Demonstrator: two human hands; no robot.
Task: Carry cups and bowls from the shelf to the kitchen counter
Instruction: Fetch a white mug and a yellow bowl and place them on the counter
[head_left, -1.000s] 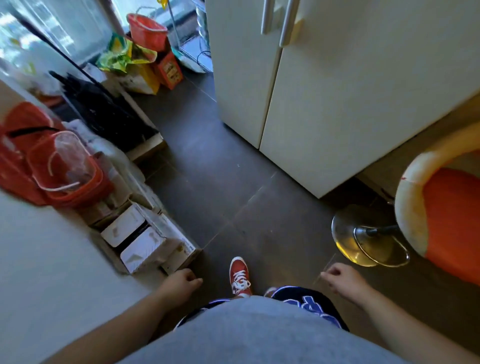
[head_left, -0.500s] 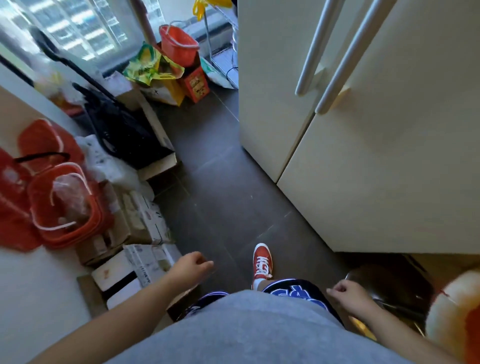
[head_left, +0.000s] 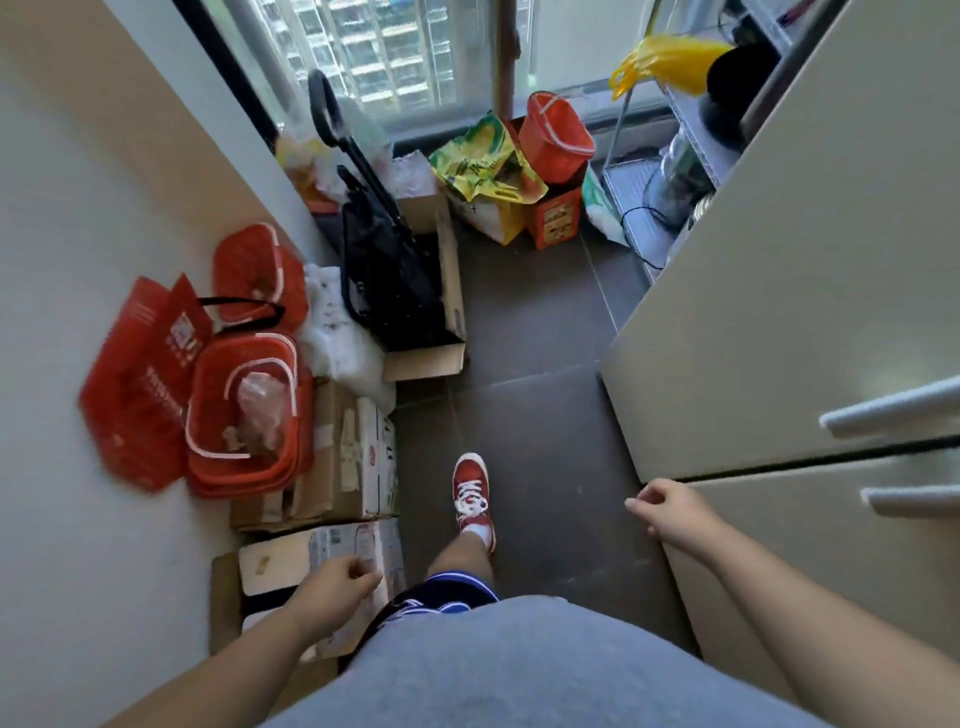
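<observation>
Three red baskets (head_left: 249, 415), two hands (head_left: 332, 587), one red shoe (head_left: 471, 493), perhaps four cardboard boxes (head_left: 337, 462)

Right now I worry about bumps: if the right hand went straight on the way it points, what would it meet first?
Probably nothing soon: the right hand points along open dark floor, cabinet beside it; depth unclear.
</observation>
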